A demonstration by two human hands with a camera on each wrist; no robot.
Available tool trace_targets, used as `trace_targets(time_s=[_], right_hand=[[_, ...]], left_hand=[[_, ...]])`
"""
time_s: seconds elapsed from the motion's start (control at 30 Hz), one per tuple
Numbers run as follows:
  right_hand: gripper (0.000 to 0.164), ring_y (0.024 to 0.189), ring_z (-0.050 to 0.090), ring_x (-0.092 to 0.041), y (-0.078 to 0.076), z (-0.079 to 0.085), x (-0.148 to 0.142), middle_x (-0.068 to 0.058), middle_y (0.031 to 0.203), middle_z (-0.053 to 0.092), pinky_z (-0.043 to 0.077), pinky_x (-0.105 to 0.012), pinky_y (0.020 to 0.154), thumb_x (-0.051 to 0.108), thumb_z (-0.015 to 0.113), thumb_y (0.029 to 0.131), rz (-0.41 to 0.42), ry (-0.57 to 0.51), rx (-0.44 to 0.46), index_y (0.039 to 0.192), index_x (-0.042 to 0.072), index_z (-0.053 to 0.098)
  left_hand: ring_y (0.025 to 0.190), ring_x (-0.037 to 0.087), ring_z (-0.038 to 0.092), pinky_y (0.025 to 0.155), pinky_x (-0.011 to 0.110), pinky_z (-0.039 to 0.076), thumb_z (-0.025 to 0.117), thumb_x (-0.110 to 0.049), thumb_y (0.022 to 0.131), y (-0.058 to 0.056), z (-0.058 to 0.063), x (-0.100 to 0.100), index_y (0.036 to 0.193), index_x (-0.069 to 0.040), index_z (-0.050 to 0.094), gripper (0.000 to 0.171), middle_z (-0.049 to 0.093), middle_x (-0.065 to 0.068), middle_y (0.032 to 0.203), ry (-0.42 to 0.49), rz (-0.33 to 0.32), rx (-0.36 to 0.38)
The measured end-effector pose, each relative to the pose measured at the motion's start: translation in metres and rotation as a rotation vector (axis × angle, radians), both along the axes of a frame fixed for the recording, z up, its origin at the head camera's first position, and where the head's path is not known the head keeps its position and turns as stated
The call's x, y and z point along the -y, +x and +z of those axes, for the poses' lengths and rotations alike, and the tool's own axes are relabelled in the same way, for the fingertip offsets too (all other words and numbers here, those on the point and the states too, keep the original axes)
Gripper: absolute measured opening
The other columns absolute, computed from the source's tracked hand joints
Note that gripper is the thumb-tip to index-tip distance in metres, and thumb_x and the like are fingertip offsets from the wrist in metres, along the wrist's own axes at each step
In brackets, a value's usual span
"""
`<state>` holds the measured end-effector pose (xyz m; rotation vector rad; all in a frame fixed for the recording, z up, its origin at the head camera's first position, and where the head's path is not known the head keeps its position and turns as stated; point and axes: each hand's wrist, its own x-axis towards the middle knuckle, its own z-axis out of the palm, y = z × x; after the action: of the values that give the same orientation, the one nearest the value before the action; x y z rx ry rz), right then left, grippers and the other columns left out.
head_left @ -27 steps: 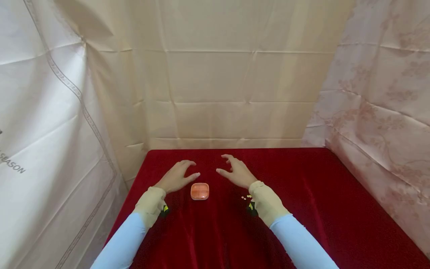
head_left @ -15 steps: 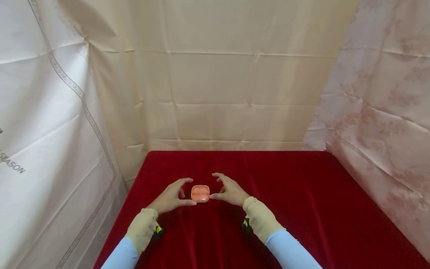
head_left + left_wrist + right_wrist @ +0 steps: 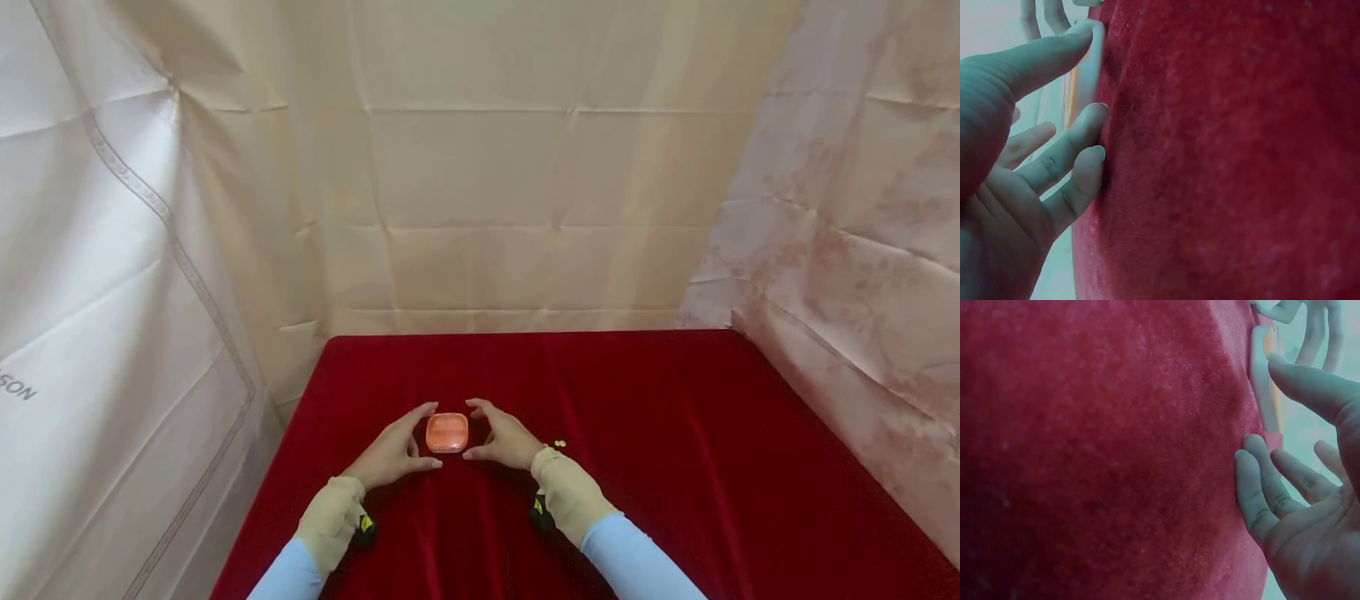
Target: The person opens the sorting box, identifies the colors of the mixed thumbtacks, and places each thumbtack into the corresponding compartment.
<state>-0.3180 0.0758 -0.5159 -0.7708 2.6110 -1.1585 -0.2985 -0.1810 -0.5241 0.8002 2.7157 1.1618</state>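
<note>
Evenly flanked, the orange case (image 3: 447,433) lies flat on the red surface (image 3: 637,467), between the left hand (image 3: 392,450) and the right hand (image 3: 506,438), neither plainly nearer. Nearly square, it shows no clear long axis. Both hands keep thumb and fingers relaxed and apart, gripping nothing; whether they touch it cannot be told.

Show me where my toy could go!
Bare red cloth lies right of the small pale pieces, and between the orange box and the cloth's far edge. It's crowded around the box, between left hand and right hand.
</note>
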Motion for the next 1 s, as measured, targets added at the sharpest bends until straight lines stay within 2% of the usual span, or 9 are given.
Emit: trace_targets(time_s=[0.2,0.3,0.4,0.53,0.63,0.83,1.0], right_hand=[[0.071,0.072,0.055,-0.009,0.0,-0.004,0.008,-0.006,0.13,0.054,0.048,-0.026,0.067,0.028,0.08,0.078,0.008,0.021,-0.038,0.138,0.012,0.046],[0.06,0.069,0.055,-0.008,-0.001,-0.004,0.011,-0.002,0.125,0.057,0.048,-0.024,0.065,0.029,0.08,0.079,-0.003,0.049,-0.057,0.131,0.015,0.053],[0.054,0.061,0.054,-0.006,-0.003,-0.006,0.013,0.0,0.113,0.062,0.047,-0.023,0.06,0.03,0.08,0.078,-0.021,0.066,-0.073,0.126,0.018,0.058],[0.054,0.059,0.052,-0.006,-0.004,-0.008,0.016,0.002,0.104,0.064,0.046,-0.024,0.058,0.034,0.081,0.076,-0.029,0.046,-0.086,0.124,0.022,0.059],[0.055,0.062,0.051,-0.006,-0.002,-0.011,0.016,0.004,0.109,0.063,0.046,-0.024,0.06,0.038,0.081,0.075,-0.027,0.039,-0.099,0.123,0.022,0.06],[0.054,0.063,0.051,-0.005,0.01,-0.011,-0.002,0.01,0.111,0.061,0.046,-0.024,0.06,0.041,0.081,0.075,0.021,0.061,-0.121,0.122,0.027,0.059],[0.054,0.065,0.051,-0.007,0.034,-0.002,-0.032,0.012,0.108,0.061,0.046,-0.024,0.061,0.043,0.079,0.076,0.067,0.048,-0.099,0.124,0.031,0.057]], left_hand=[[0.063,0.005,0.055,0.059,0.023,0.048,0.078,-0.025,0.081,0.002,-0.006,0.001,0.139,-0.008,0.045,0.069,0.049,0.006,0.133,-0.031,0.001,-0.085],[0.064,0.004,0.054,0.06,0.022,0.048,0.076,-0.022,0.082,0.001,-0.007,0.001,0.134,-0.007,0.051,0.059,0.045,0.009,0.14,-0.042,0.002,-0.115],[0.063,0.003,0.054,0.059,0.022,0.047,0.075,-0.022,0.083,-0.001,-0.008,0.0,0.134,-0.009,0.053,0.057,0.042,0.013,0.143,-0.046,0.013,-0.108],[0.061,0.005,0.054,0.056,0.023,0.047,0.075,-0.024,0.084,-0.003,-0.008,-0.001,0.133,-0.013,0.054,0.054,0.06,0.007,0.115,-0.057,0.039,-0.086],[0.06,0.006,0.053,0.054,0.024,0.047,0.076,-0.028,0.082,-0.002,-0.008,-0.003,0.132,-0.017,0.055,0.055,0.061,-0.002,0.095,-0.057,0.057,-0.079],[0.061,0.004,0.052,0.054,0.023,0.046,0.077,-0.038,0.079,0.012,-0.008,-0.013,0.133,-0.024,0.054,0.06,0.06,-0.007,0.1,-0.052,0.036,-0.113],[0.061,0.002,0.05,0.055,0.021,0.046,0.076,-0.044,0.078,0.033,-0.003,-0.034,0.131,-0.024,0.054,0.06,0.059,-0.009,0.104,-0.031,-0.011,-0.145]])
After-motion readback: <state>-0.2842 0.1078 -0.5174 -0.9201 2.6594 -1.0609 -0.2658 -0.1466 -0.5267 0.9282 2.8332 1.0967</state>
